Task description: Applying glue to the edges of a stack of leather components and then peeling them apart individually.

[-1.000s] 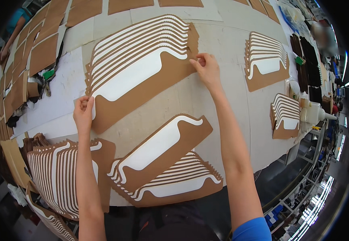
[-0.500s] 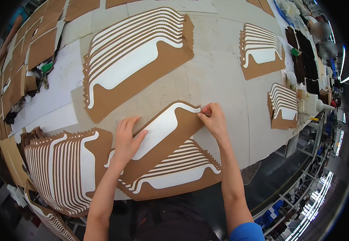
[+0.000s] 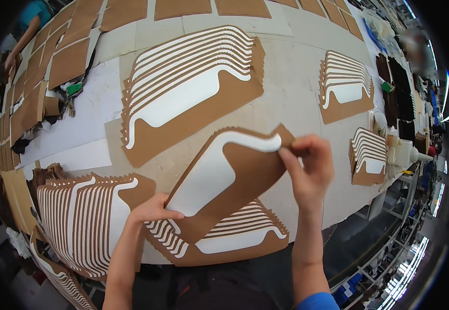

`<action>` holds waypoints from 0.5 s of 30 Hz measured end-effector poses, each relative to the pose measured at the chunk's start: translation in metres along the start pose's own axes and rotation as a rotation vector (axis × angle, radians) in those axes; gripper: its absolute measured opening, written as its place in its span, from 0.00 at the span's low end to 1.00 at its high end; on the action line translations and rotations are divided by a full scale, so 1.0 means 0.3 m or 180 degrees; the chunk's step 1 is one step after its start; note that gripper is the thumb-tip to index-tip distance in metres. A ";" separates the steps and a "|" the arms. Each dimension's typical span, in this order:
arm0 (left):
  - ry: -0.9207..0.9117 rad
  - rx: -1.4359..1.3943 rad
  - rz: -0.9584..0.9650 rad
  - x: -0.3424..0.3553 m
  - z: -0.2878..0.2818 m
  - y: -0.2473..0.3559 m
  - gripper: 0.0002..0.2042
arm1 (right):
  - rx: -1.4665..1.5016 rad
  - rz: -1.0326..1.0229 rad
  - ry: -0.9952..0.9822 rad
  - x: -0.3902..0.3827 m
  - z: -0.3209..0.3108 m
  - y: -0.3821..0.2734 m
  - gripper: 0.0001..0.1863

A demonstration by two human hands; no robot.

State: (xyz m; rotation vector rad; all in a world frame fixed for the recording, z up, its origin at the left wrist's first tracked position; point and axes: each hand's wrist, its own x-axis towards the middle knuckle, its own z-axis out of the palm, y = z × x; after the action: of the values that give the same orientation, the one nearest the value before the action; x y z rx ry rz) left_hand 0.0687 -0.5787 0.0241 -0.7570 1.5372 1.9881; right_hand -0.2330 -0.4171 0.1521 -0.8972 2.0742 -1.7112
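Between my hands a brown sheet piece with a wavy-edged white patch [image 3: 250,168] is lifted and tilted, slightly bowed. My right hand [image 3: 311,168] pinches its upper right corner between thumb and fingers. At the lower left end, my left hand [image 3: 154,209] grips the edge, thumb on top and the other fingers hidden beneath. Under the raised piece lies a fanned stack of similar brown-and-white pieces [image 3: 240,240], partly covered by it. To the left of my left hand rests another fanned stack [image 3: 90,222].
A larger fanned stack [image 3: 193,93] lies farther back on the pale table [image 3: 291,77]. Two smaller stacks [image 3: 345,93] [image 3: 369,165] sit at the right, beside a white nozzle bottle [image 3: 405,153]. Brown sheets [image 3: 69,62] spread across the far left, where another person's arm [image 3: 25,41] reaches in.
The held piece has risen and tilted up off the stack. My right hand has moved right and up with its corner; my left hand has shifted from its face to its lower left edge.
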 end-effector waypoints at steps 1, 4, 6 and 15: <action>0.0183 -0.0097 -0.0006 -0.019 -0.004 -0.004 0.20 | 0.0063 0.0115 0.0045 0.059 0.003 0.065 0.14; 0.1210 -0.0968 0.0218 -0.077 -0.056 0.018 0.18 | 0.0425 0.0689 0.0132 0.203 0.029 0.260 0.13; 0.1924 -0.0948 0.0461 -0.075 -0.148 0.016 0.16 | 0.0287 0.0841 0.0109 0.265 0.062 0.346 0.13; 0.2852 -0.0716 0.0899 0.064 -0.331 0.089 0.10 | -0.0358 0.0678 0.0300 0.392 0.175 0.599 0.08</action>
State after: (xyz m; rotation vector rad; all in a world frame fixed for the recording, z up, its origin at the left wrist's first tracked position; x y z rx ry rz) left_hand 0.0485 -0.6802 0.0088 -1.7831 1.9814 2.1695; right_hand -0.3396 -0.5154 -0.0150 -0.6099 2.2556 -1.5670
